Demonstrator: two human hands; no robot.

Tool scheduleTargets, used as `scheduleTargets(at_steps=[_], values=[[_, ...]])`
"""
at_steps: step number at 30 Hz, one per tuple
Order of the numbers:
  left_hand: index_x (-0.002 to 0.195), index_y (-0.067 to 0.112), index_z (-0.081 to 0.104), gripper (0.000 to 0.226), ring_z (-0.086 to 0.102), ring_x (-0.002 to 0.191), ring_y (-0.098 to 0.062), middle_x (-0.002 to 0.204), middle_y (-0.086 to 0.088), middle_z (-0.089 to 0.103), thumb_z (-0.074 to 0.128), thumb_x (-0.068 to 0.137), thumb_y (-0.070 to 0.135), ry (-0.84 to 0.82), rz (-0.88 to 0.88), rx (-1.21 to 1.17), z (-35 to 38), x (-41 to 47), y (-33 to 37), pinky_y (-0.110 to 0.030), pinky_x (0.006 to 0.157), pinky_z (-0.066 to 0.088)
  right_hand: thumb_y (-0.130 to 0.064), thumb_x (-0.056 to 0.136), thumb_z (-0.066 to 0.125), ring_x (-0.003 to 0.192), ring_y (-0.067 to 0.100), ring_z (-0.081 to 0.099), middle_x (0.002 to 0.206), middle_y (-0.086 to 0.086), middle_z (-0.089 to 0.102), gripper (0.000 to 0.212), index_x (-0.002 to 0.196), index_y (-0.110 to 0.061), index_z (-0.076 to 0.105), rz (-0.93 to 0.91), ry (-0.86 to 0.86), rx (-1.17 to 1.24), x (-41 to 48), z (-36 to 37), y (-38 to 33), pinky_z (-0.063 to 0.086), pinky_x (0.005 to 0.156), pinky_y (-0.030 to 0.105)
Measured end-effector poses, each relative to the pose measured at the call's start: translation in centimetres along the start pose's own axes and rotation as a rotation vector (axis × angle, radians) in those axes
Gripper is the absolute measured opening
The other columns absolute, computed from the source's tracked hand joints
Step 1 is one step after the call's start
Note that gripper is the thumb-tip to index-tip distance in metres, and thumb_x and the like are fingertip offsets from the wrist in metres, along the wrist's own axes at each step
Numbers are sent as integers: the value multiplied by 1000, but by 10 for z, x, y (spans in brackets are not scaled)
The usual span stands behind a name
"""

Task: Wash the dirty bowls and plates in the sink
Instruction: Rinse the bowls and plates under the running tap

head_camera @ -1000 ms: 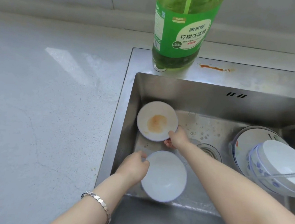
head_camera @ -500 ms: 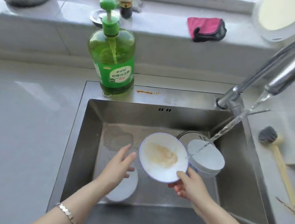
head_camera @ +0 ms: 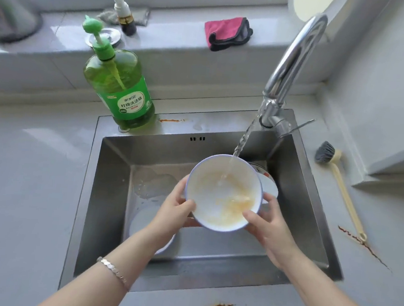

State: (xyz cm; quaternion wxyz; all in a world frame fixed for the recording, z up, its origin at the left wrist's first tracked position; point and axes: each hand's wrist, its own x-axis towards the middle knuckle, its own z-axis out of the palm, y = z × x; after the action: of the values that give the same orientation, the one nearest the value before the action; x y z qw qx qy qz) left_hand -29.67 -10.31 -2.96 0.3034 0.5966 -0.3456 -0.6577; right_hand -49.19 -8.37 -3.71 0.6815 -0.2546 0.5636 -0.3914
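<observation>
A white bowl with a blue rim point(head_camera: 217, 186) is held over the steel sink point(head_camera: 111, 169), smeared with orange-yellow residue. Water from the faucet point(head_camera: 290, 70) streams into it. My left hand point(head_camera: 175, 210) grips its left rim, thumb inside. My right hand point(head_camera: 267, 220) grips its lower right rim, thumb on the inner edge. Another white bowl point(head_camera: 142, 221) lies on the sink floor under my left forearm. A stack of white dishes point(head_camera: 269, 183) shows behind the held bowl, mostly hidden.
A green dish-soap pump bottle point(head_camera: 119, 84) stands at the sink's back left corner. A dish brush point(head_camera: 340, 184) lies on the counter to the right. A pink cloth point(head_camera: 227, 31) and a small spray bottle point(head_camera: 124, 14) sit on the windowsill. Rusty stains mark the counter.
The dirty bowl has moved up and right under the running water. My left hand, free half a second ago, now grips its rim. The residue is spreading with the water.
</observation>
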Motion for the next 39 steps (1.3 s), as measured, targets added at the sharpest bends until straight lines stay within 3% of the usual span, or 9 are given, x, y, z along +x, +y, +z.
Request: scheduleTargets(at_steps=[4, 7, 9, 13, 19, 24, 30, 36, 39], values=[[126, 30, 48, 63, 71, 82, -23, 113, -3, 62, 27, 85, -12, 27, -92, -186, 3, -1, -1, -40, 70, 59, -18, 72, 74, 82, 13, 66, 98, 6, 65, 54, 117, -23, 45, -65, -37, -186, 15, 9, -25, 54, 59, 21], [128, 28, 47, 58, 70, 77, -30, 109, -7, 64, 31, 87, -10, 25, -133, -203, 6, 4, 6, -36, 68, 59, -12, 89, 60, 77, 17, 66, 96, 6, 66, 40, 124, -23, 45, -46, -20, -151, 28, 7, -32, 55, 55, 22], [123, 31, 48, 52, 69, 75, -33, 103, -9, 65, 39, 88, -6, 12, -142, -157, 9, 5, 12, -37, 70, 59, -17, 84, 62, 83, 25, 63, 106, 8, 62, 46, 127, -23, 47, -12, 17, -97, 30, 1, -29, 55, 54, 24], [112, 37, 49, 46, 66, 63, -23, 84, -6, 66, 46, 90, -2, 3, -111, 8, 5, -3, 17, -34, 69, 60, -23, 66, 56, 83, 26, 61, 104, 7, 60, 54, 120, -22, 51, 28, 41, 36, 19, -6, -5, 55, 54, 27], [121, 34, 48, 56, 62, 55, -12, 82, -3, 64, 38, 87, -9, 132, -60, -4, -11, -12, 12, -27, 61, 58, -2, 91, 51, 78, 23, 62, 96, 5, 61, 40, 127, -17, 45, 25, -11, 26, 24, 17, -3, 57, 56, 26], [126, 30, 45, 52, 63, 62, -16, 82, -4, 64, 42, 86, -5, 129, -75, 17, -15, -11, 5, -35, 71, 60, -10, 85, 59, 75, 22, 62, 97, 5, 61, 42, 125, -17, 50, 30, 14, -20, 22, 19, -4, 55, 52, 25], [124, 33, 41, 41, 66, 71, -31, 111, -16, 54, 41, 90, 11, 61, -257, -260, -23, -20, -5, -39, 63, 59, -28, 96, 43, 76, 31, 65, 106, 26, 62, 29, 120, -13, 49, 295, -89, -73, 18, 25, -7, 58, 56, 30], [98, 10, 50, 17, 61, 72, -36, 98, -21, 49, 44, 87, 21, 59, -717, -443, -24, -29, -21, -41, 54, 58, -47, 94, 44, 76, 39, 70, 131, 23, 47, 51, 131, -12, 41, 661, -108, -110, 21, 28, 10, 58, 51, 32], [91, 10, 50, 13, 59, 72, -35, 94, -19, 49, 45, 87, 22, 81, -720, -454, -23, -23, -20, -40, 53, 57, -47, 93, 44, 77, 38, 69, 135, 20, 43, 52, 133, -14, 39, 669, -90, -75, 29, 27, 16, 58, 53, 34]])
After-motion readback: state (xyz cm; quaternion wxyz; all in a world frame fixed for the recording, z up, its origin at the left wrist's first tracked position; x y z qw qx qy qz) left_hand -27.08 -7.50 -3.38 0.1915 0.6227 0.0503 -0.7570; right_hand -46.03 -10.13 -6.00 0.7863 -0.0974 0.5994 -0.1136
